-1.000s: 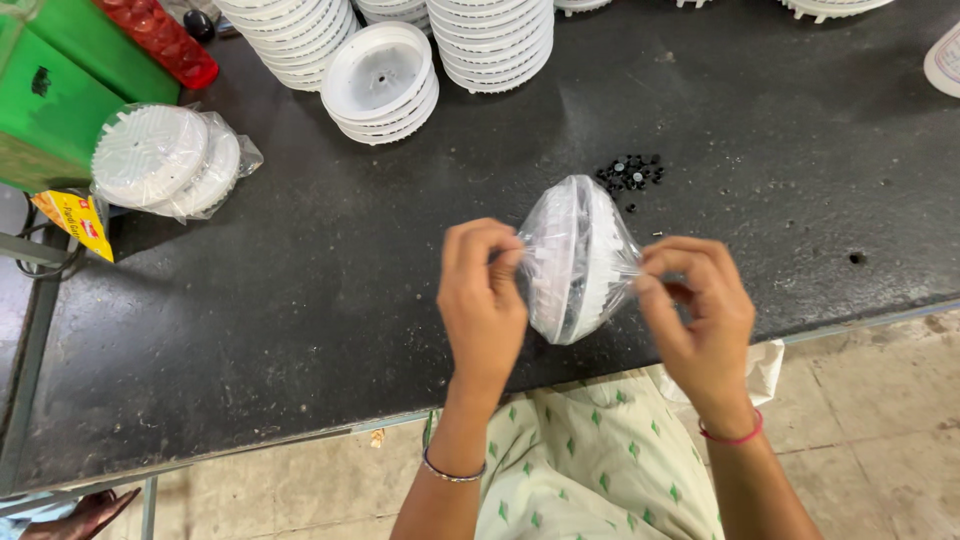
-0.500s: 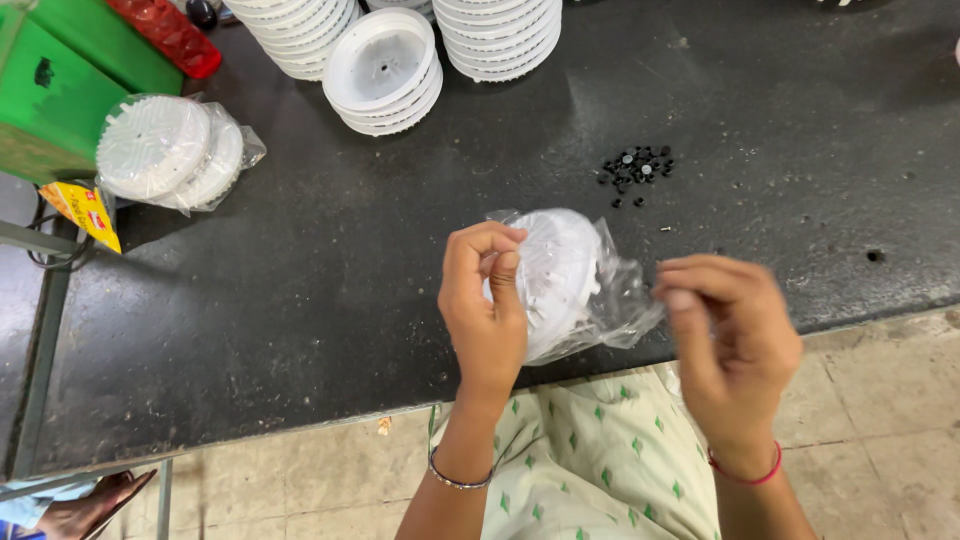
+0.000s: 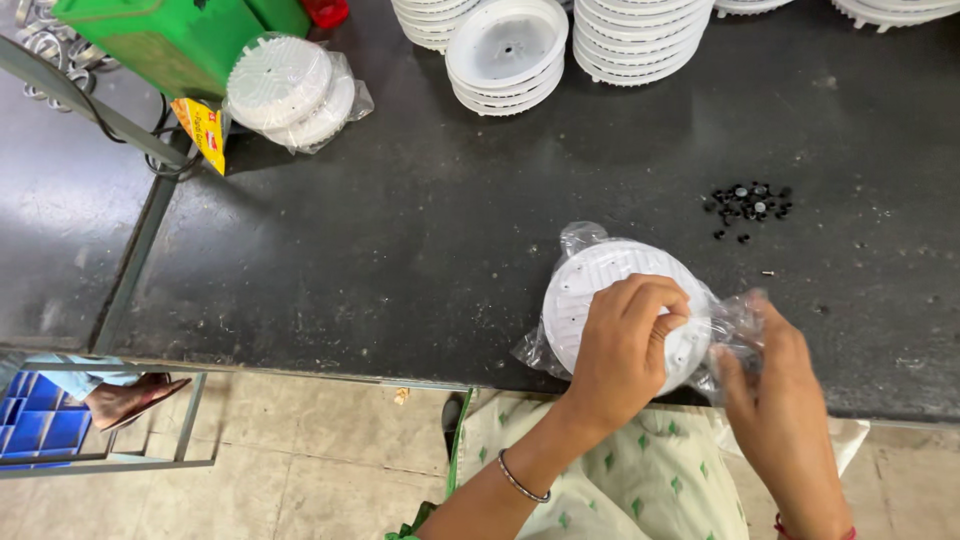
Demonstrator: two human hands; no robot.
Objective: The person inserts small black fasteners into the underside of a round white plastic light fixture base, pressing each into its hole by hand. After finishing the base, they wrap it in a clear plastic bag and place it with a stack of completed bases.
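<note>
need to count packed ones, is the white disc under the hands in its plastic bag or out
In. Clear plastic bag wraps the white disc, bunched at both sides; left hand presses it, right hand pinches the end. Sealed or not: cannot tell.

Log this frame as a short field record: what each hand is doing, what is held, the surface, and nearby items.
left hand: left hand pressing on the white disc
right hand: right hand pinching the clear plastic bag around the disc
surface: black table
nearby: small black parts; stacked white discs; bagged discs; green box
</note>
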